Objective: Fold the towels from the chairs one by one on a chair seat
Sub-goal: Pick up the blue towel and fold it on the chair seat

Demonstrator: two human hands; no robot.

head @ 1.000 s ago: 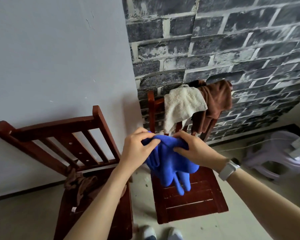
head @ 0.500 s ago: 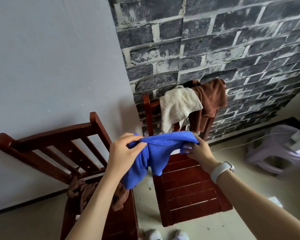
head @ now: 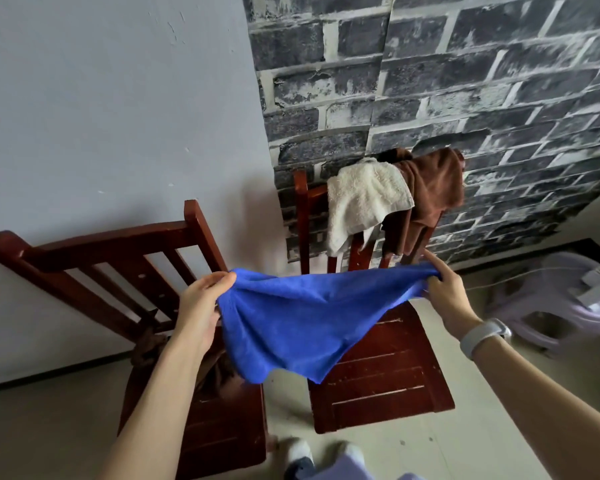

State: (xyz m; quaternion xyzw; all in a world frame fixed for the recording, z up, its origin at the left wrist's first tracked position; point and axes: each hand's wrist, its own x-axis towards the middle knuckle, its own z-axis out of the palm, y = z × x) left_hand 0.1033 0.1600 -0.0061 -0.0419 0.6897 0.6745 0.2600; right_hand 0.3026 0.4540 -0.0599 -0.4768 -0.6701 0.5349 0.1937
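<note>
A blue towel (head: 302,317) hangs spread in the air between my hands, above the gap between two red wooden chairs. My left hand (head: 201,303) pinches its left top corner and my right hand (head: 444,292) pinches its right top corner. The towel's lower edge sags over the front of the right chair's seat (head: 385,379). A white towel (head: 364,202) and a brown towel (head: 430,195) are draped over the right chair's backrest. A crumpled brown towel (head: 219,372) lies on the left chair's seat (head: 222,431), partly hidden by my left forearm.
The left chair's slatted backrest (head: 111,251) leans toward the plain wall. A brick-pattern wall stands behind the right chair. A pale purple plastic stool (head: 561,306) sits at the right on the floor. My feet (head: 302,455) show at the bottom edge.
My hands have moved apart, drawing the bunched blue towel out into a wide spread sheet. The view has tilted so both chairs sit lower in the frame.
</note>
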